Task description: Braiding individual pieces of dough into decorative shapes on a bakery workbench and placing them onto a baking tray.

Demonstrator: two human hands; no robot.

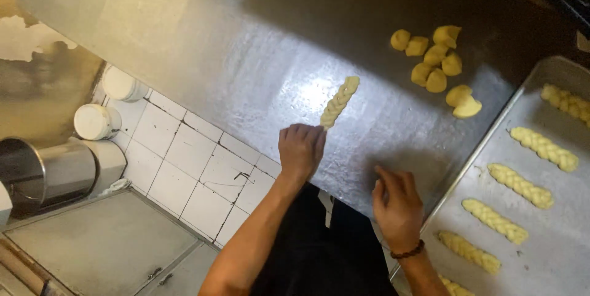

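Hands | L hand (300,148) curled, fingertips on near end of braided dough strip (339,101) | R hand (396,205) loosely open, holding nothing, resting on steel table (246,56)

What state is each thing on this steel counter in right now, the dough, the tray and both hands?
Braided dough strip: plaited, flat on the counter, near end at the left hand's fingers.
Dough lumps: unshaped, clustered loose.
Baking tray: partly filled.
Braids on the tray: finished, in a row, apart.
Left hand: fingers curled at the strip's end.
Right hand: empty, resting on the counter.
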